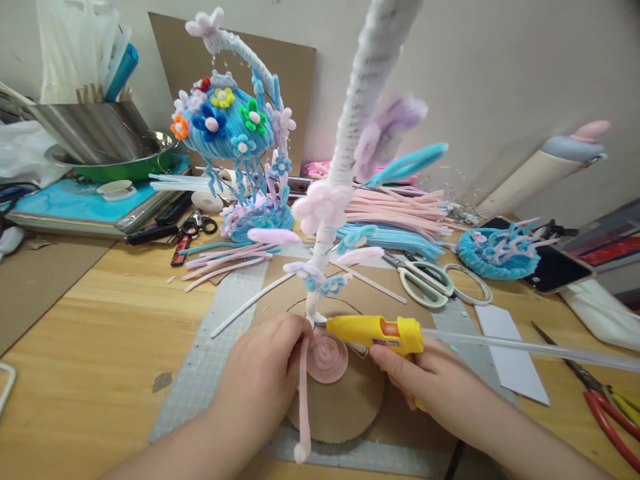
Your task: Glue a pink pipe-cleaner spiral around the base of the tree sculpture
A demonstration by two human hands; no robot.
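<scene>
My right hand [417, 373] is wrapped round a yellow glue gun [373, 331], its nozzle pointing left at the foot of a white wrapped stem [345, 127]. A clear glue stick extends from the gun's back. My left hand [273, 347] pinches a pink fuzzy strip [303, 400] beside that foot; the strip hangs down toward me with a curled end. Just right of the strip, a pink spiral coil [327, 357] lies on a round cardboard disc [350, 413]. Fuzzy flowers and leaves, including a large pale pink flower [324, 205], are attached along the upright stem.
Behind stands a blue flowered lantern-like piece [227, 123]. Pink fuzzy stems [400, 210] lie at the back. Green-handled scissors [427, 283], red-handled scissors [607, 407] and a blue coral-like piece [495, 253] are at right. A metal container [95, 130] stands back left.
</scene>
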